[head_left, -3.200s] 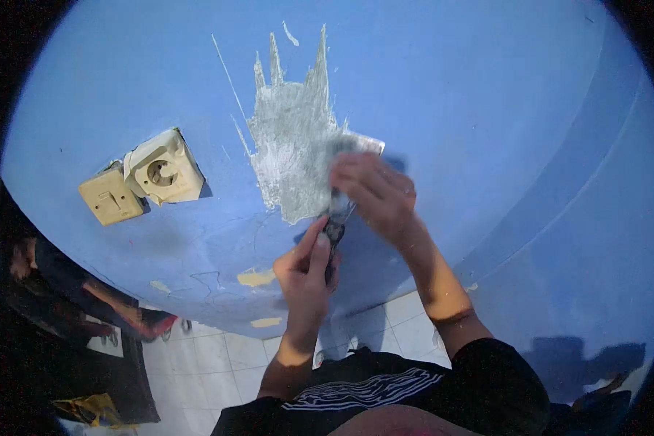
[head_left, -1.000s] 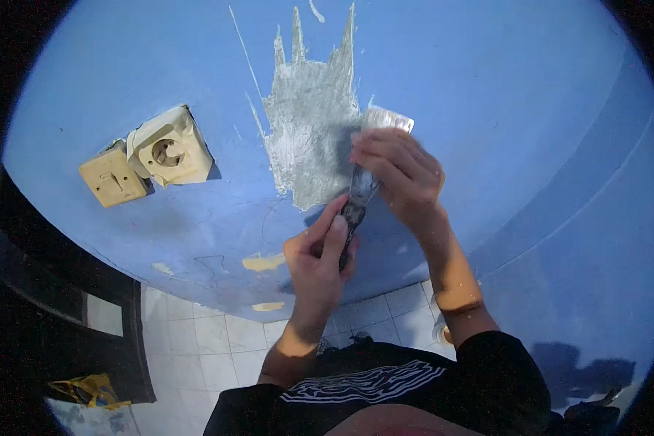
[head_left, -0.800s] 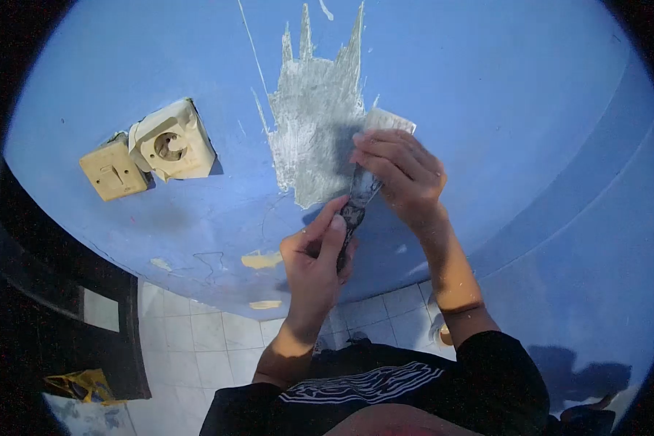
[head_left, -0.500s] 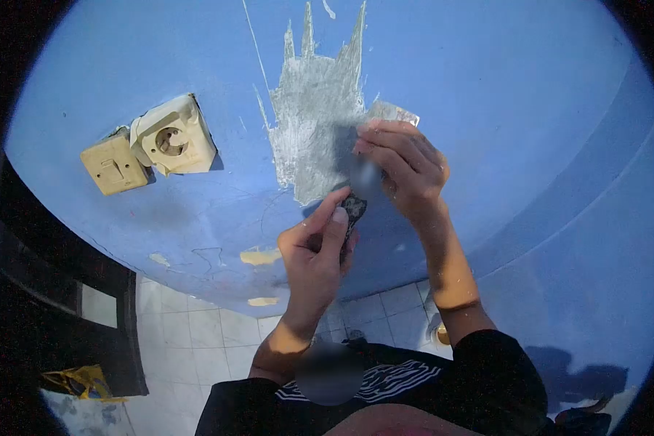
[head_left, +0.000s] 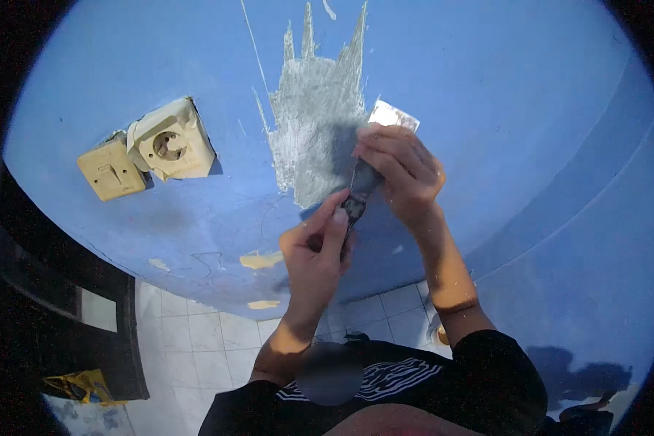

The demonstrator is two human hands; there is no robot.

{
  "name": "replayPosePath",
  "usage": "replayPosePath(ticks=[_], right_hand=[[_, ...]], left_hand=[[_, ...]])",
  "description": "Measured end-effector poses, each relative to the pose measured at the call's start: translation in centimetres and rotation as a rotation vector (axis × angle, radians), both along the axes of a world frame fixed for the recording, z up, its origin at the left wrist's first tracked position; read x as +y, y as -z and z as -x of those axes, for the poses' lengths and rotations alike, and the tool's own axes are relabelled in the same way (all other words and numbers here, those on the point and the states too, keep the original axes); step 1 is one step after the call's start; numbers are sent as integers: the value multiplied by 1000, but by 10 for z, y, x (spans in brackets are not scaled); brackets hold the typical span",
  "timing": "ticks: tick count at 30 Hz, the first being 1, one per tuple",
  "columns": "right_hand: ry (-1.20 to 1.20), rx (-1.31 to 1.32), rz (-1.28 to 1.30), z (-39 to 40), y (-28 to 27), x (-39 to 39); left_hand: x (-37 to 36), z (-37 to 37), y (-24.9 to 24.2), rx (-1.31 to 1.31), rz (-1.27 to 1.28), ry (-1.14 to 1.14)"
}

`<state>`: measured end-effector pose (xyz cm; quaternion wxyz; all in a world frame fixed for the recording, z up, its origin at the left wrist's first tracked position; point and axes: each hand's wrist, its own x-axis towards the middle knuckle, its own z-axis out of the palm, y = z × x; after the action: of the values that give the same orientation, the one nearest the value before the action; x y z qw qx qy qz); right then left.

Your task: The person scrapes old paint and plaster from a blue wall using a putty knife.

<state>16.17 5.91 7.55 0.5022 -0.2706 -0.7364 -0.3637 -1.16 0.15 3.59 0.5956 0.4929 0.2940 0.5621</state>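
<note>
My left hand is closed around the dark, speckled handle of a scraper. Its greyish blade extends up to my right hand. A thin, shiny metal plate is pinched in the fingers of my right hand, with its bright corner sticking out above them. Both hands are close together in front of the blue wall, just right of a rough grey-white patch. My fingers hide where the blade and the plate meet.
On the left of the wall are a loose, cream socket and a yellowed switch. Pale chipped spots mark the lower wall. White floor tiles, a dark frame and a yellow item show below.
The scraper's blade, blurred before, now shows more sharply between my hands. The metal plate has tilted slightly and catches more light. My right hand has shifted slightly left.
</note>
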Motion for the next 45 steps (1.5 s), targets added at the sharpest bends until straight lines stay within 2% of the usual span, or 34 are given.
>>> replayPosePath(ticks=[3, 5, 9, 11, 15, 17, 18, 20, 21, 23, 26, 30, 32, 36, 41, 45], right_hand=[[20, 30, -40, -3, -8, 2], [3, 20, 37, -2, -4, -2], [49, -28, 70, 1, 6, -10], [182, -118, 135, 4, 6, -22], [239, 10, 70, 2, 48, -44], [33, 572, 363, 13, 64, -48], [32, 573, 366, 18, 61, -46], [-446, 1025, 743, 29, 49, -36], [-448, 1032, 745, 31, 41, -28], [-726, 1204, 740, 32, 26, -13], [-635, 1334, 761, 44, 27, -7], [-623, 1346, 672, 45, 32, 2], [-558, 1299, 551, 45, 20, 1], [-617, 1383, 625, 51, 29, -1], [-591, 1373, 572, 46, -1, 0], [-564, 1321, 530, 56, 16, -6]], left_hand=[[6, -5, -6, -35, -74, 20], [3, -5, -1, 0, -23, -32], [9, -2, 17, 23, -77, -85], [12, 3, 19, 65, -125, -106], [4, 8, 34, 116, -204, -174], [2, 7, 40, 146, -171, -220], [1, 4, 41, 148, -168, -222], [0, -3, 40, 135, -230, -227], [1, -6, 37, 142, -228, -227], [2, -14, 30, 233, -409, -307], [-10, -14, 36, 248, -329, -254], [-6, -13, 33, 283, -395, -271], [-7, -14, 22, 383, -552, -311], [-13, -5, 26, 429, -495, -290], [-5, -18, 2, 442, -655, -374], [-13, -2, 15, 511, -605, -363]])
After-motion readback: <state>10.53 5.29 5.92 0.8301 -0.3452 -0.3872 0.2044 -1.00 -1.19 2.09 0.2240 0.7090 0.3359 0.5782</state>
